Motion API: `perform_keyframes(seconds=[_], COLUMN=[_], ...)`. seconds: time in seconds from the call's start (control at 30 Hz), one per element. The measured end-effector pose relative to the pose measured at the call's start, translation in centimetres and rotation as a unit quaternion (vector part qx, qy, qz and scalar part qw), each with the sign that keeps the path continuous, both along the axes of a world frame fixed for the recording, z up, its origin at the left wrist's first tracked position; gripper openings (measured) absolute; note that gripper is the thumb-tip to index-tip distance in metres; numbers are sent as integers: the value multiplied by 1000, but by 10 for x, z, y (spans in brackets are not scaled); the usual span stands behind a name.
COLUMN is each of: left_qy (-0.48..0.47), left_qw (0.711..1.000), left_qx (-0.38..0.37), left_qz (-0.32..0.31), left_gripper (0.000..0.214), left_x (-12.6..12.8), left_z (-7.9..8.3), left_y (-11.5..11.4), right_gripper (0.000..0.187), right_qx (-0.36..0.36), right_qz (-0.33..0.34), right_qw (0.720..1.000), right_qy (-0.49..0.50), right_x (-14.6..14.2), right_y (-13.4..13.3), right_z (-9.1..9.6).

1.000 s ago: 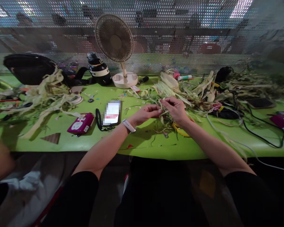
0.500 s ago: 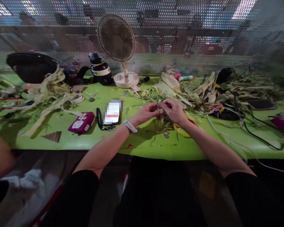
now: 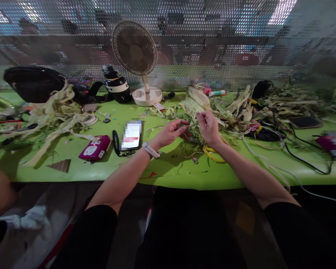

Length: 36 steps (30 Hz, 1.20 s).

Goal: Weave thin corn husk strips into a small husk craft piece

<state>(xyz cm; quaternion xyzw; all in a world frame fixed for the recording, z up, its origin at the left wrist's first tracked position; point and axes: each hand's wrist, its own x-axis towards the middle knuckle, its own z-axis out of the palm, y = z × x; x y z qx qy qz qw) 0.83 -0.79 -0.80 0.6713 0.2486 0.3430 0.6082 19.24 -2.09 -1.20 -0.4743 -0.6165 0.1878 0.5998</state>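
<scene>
Hovering low over the green table (image 3: 162, 173), your left hand (image 3: 172, 132) and your right hand (image 3: 209, 129) face each other with a gap between them, at the near edge of a heap of pale husks (image 3: 196, 106). Your left fingers and thumb reach forward, slightly parted; whether a strand sits between them, you cannot tell. Your right fingers are curled in narrowly toward the thumb, and again you cannot tell whether they pinch a thin piece. The husks lie just beyond and between your hands, spreading off to your right, with thin green scraps under your fingers. A yellow curved object (image 3: 215, 156) lies on the table below your right wrist. Left of your pale wristband (image 3: 150, 150) rests a lit phone (image 3: 132, 136), then a purple box (image 3: 94, 148); a fan (image 3: 134, 48) stands farther back.
</scene>
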Motion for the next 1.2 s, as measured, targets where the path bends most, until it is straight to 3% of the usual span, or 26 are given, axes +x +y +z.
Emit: perform_keyframes(seconds=[0.1, 0.23, 0.33, 0.43, 0.6, 0.67, 0.8, 0.9, 1.03, 1.2], left_qy=[8, -14, 3, 32, 6, 3, -30, -47, -49, -55], left_qw=[999, 996, 996, 993, 995, 994, 991, 989, 988, 986], left_qx=[-39, -84, -93, -109, -85, -76, -57, -57, -57, -35], left_qz=[-8, 38, 12, -18, 52, 74, 118, 131, 134, 156], left_gripper=[39, 33, 39, 41, 36, 36, 40, 43, 45, 44], left_x=[-2, -2, 2, 6, 3, -1, -5, -4, -3, -3], left_z=[1, -2, -4, -3, 1, 3, 2, 2, 4, 4], left_y=[1, 2, -2, -5, 1, 6, 13, 14, 12, 14], right_gripper=[48, 50, 49, 52, 55, 56, 53, 44, 44, 44], right_qx=[-16, -62, -79, -85, -103, -130, -215, -239, -237, -258], right_qz=[36, 122, 149, 138, 45, 43, 169, 241, 263, 289], right_qw=[999, 990, 985, 986, 993, 990, 960, 940, 935, 922], right_qy=[6, 15, 34, 49, 41, 26, -57, -43, 2, -10], right_x=[-3, -11, -15, -15, -2, 3, 4, -1, -5, -2], right_y=[-2, -8, -12, -10, 0, 2, -1, -6, -7, -7], right_z=[0, -1, -2, -5, -6, -4, 0, 1, -1, 0])
